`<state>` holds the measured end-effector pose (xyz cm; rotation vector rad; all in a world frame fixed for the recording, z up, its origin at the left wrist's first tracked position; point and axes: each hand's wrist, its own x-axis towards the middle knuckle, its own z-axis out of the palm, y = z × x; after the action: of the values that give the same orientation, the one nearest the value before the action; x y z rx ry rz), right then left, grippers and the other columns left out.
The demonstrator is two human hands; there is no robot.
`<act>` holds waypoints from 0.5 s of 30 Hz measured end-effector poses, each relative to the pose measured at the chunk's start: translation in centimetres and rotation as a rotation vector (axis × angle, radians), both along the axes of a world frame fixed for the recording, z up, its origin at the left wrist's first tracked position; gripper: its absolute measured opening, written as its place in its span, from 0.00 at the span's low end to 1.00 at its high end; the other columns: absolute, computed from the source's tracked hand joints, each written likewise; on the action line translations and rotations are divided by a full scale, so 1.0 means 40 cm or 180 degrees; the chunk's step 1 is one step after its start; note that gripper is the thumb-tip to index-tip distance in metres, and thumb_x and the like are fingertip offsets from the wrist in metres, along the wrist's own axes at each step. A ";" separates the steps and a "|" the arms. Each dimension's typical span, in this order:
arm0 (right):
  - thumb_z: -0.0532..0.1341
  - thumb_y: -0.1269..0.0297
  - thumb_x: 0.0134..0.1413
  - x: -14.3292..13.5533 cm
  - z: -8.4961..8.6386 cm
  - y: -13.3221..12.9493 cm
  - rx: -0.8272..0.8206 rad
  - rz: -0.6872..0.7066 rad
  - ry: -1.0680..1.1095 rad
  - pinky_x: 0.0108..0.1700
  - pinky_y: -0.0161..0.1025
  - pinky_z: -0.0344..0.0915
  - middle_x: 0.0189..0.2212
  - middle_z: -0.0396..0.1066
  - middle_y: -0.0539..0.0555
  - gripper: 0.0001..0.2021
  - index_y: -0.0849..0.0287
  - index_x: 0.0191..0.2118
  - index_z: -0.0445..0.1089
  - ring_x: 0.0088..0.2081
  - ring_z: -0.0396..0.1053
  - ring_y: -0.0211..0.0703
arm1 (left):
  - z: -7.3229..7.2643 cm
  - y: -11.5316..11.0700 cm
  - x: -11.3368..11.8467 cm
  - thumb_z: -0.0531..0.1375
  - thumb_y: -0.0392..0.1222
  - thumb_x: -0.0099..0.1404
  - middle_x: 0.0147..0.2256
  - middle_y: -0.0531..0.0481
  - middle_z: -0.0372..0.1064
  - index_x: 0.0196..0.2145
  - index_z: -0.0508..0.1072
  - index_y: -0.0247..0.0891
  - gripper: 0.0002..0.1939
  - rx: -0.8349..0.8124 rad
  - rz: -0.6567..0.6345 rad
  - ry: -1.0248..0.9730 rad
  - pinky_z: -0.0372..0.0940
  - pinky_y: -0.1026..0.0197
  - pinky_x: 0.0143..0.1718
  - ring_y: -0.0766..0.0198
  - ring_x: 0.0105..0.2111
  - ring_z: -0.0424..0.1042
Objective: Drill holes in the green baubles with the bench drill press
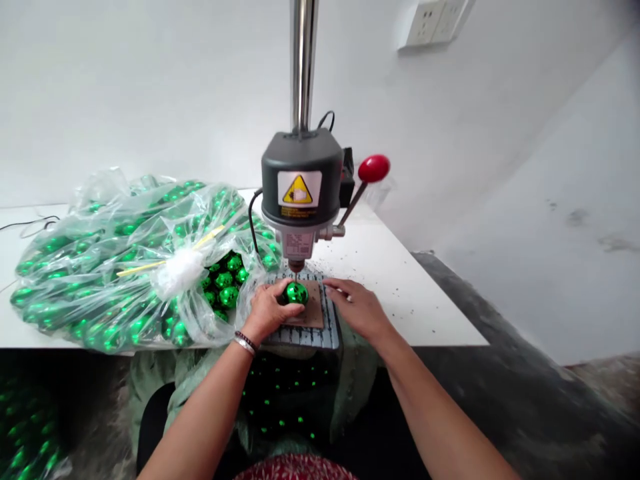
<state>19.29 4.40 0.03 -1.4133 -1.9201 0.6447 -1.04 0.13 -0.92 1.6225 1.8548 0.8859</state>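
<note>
So the green ball (298, 293) sat on the brown board (316, 313) on the drill's base (329, 333), with the left hand (269, 310) pinching it between thumb and fingers. It looked round, so I couldn't pick a long axis or tell which way it pointed; the bit (296, 277) stood upright over its top, contact too small to make out. Fingers hid its left side. The right hand (356, 307) was loosely bent by the base's right edge, and I couldn't tell if it gripped anything. The drill (301, 177) loomed just behind, a bulging bag (115, 267) of balls crowded the tabletop (425, 303) on the left, and the balls (285, 393) below were mostly in shadow.
</note>
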 end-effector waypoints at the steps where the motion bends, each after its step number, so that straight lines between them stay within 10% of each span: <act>1: 0.55 0.56 0.56 0.019 0.030 0.011 0.0083 -0.0164 0.0082 0.49 0.46 0.70 0.42 0.76 0.52 0.15 0.52 0.42 0.76 0.44 0.72 0.44 | 0.001 0.000 0.000 0.70 0.47 0.48 0.42 0.46 0.75 0.52 0.76 0.46 0.31 -0.0017 -0.0009 0.0057 0.59 0.45 0.56 0.46 0.50 0.67; 10: 0.44 0.38 0.59 0.006 0.447 -0.027 0.1176 -0.0788 0.0585 0.44 0.44 0.67 0.41 0.72 0.55 0.30 0.51 0.52 0.69 0.42 0.69 0.40 | -0.003 0.010 -0.013 0.69 0.48 0.50 0.48 0.46 0.74 0.55 0.73 0.48 0.33 -0.0022 -0.0244 0.0103 0.59 0.47 0.55 0.47 0.51 0.65; 15: 0.45 0.33 0.55 -0.049 0.532 0.036 0.1012 -0.0570 -0.0329 0.48 0.55 0.65 0.25 0.67 0.53 0.33 0.58 0.35 0.74 0.36 0.68 0.43 | -0.032 0.017 -0.023 0.69 0.48 0.50 0.47 0.48 0.75 0.53 0.75 0.47 0.31 0.0205 -0.0383 -0.0119 0.59 0.49 0.56 0.48 0.51 0.65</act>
<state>17.33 5.85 21.30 -1.4121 -1.8488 0.1750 -1.95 0.81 -2.19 1.7249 1.6999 0.9255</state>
